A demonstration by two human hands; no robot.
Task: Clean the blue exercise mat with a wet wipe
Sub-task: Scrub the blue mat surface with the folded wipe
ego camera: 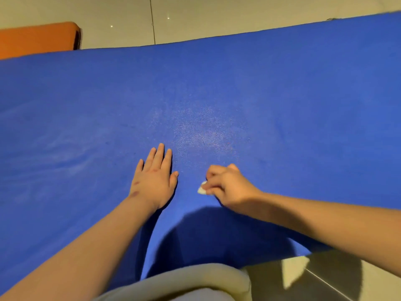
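Observation:
The blue exercise mat (pixel 217 88) fills most of the head view, lying on a tiled floor. My left hand (pixel 154 177) rests flat on it, fingers straight and together. Just to its right, my right hand (pixel 227 185) grips a small white wet wipe (pixel 202 190) with curled fingers; only a corner of the wipe shows under the fingertips, against the mat. A pale, speckled patch (pixel 199 131) marks the mat beyond both hands.
An orange mat (pixel 36 39) lies past the far left edge of the blue one. Pale floor tiles (pixel 217 16) run beyond the far edge and show at the near right (pixel 325 276). My light-coloured clothing (pixel 195 281) is at the bottom.

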